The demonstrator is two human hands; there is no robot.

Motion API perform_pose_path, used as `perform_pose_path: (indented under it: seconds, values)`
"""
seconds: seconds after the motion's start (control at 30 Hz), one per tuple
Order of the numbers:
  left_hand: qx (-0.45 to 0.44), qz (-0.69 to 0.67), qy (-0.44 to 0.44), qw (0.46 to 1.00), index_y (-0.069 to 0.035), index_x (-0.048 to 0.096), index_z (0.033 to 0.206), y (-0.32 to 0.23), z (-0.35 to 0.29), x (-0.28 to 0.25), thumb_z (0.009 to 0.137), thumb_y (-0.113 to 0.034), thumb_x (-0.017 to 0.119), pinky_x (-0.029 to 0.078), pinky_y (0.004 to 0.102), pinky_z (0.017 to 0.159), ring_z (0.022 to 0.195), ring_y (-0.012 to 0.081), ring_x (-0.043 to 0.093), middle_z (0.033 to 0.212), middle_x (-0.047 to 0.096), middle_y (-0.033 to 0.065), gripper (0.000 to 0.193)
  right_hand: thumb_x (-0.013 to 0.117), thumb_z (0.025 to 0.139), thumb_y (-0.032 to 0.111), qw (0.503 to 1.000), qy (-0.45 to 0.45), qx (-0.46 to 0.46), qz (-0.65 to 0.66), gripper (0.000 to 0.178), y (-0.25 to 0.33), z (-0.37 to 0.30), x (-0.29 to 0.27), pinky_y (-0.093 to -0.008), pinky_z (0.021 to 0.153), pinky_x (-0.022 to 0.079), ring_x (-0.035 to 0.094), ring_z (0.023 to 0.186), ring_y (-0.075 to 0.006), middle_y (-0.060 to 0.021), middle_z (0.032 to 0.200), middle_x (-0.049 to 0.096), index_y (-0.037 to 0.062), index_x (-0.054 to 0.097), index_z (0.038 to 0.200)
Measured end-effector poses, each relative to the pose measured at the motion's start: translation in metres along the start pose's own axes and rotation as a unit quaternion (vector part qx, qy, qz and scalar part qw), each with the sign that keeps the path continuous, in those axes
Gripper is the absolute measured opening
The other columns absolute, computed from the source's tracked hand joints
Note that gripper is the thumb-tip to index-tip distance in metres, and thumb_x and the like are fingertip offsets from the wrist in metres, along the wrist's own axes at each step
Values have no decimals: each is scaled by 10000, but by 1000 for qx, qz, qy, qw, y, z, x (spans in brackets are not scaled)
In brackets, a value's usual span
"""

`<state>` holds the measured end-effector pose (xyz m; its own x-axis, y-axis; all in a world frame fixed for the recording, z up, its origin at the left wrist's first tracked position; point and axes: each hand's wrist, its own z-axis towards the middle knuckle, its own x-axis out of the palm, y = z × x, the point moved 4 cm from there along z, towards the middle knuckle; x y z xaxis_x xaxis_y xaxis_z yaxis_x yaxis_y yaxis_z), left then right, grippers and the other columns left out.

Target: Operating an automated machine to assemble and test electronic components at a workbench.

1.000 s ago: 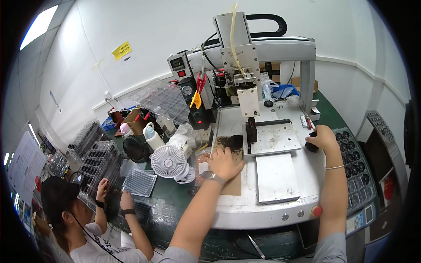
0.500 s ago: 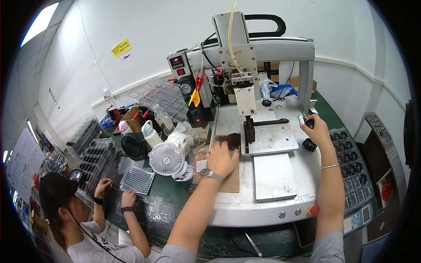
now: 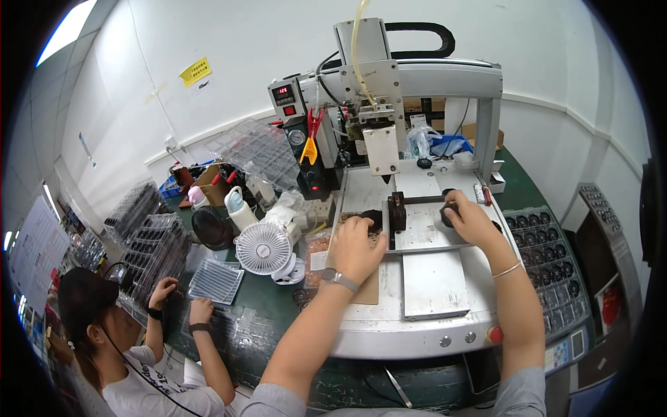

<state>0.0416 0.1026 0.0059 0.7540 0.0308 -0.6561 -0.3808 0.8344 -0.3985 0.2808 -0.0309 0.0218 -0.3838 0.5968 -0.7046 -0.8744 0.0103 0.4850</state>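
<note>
My right hand (image 3: 471, 221) is closed around a black round part (image 3: 448, 214), above the right side of a flat metal fixture plate (image 3: 425, 236). A dark upright block (image 3: 397, 211) stands at the left side of this plate. My left hand (image 3: 356, 249) lies just left of the block, fingers bent at a dark piece (image 3: 373, 219); what the fingertips hold is hidden. The pointed tip (image 3: 386, 179) of the white machine head (image 3: 383, 149) hangs above the block, apart from it.
A tray of black round parts (image 3: 545, 257) lies to the right of the machine. A white fan (image 3: 264, 249) and a bottle (image 3: 240, 210) stand at the left. Tweezers (image 3: 399, 386) lie near the front. Another person (image 3: 149, 347) works at the far left, beside stacked clear trays (image 3: 149, 243).
My right hand has moved left from the machine's right edge to above the fixture plate. The machine head now sits slightly left, its tip clear of the block. My left hand has shifted slightly.
</note>
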Motion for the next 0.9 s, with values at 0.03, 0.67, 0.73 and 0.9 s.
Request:
perform_pose_path:
  seconds: [0.03,0.67,0.73,0.9]
  values:
    - [-4,3,0,1000,6,636,1083,-2,0,-3,831,-311,676,453,451,896,1038,368,570,1092,612,187,407,564,926,109,999,47,19,7,271,20,2,6,-417,803,495,644,892,-395,-225,943,666,23,529,1181]
    - [87,-132,-238,958,-35,574,713,-58,22,-59,745,-120,708,415,394,707,696,280,543,738,559,71,162,539,787,81,974,222,-3,-46,330,84,20,13,-385,799,530,673,804,-336,-212,897,697,52,729,1054]
    - [116,-118,-247,955,-59,559,693,-62,13,-75,732,-110,717,389,395,743,693,259,538,734,554,51,171,543,784,93,993,111,18,-18,288,88,36,9,-382,826,532,678,850,-347,-202,907,704,21,737,984]
    - [166,-60,-291,940,-74,541,667,-72,-7,-111,694,-110,730,354,386,699,693,261,499,692,516,58,194,576,757,103,969,113,41,-214,224,104,60,47,-431,794,546,672,888,-382,-258,898,684,-27,719,870]
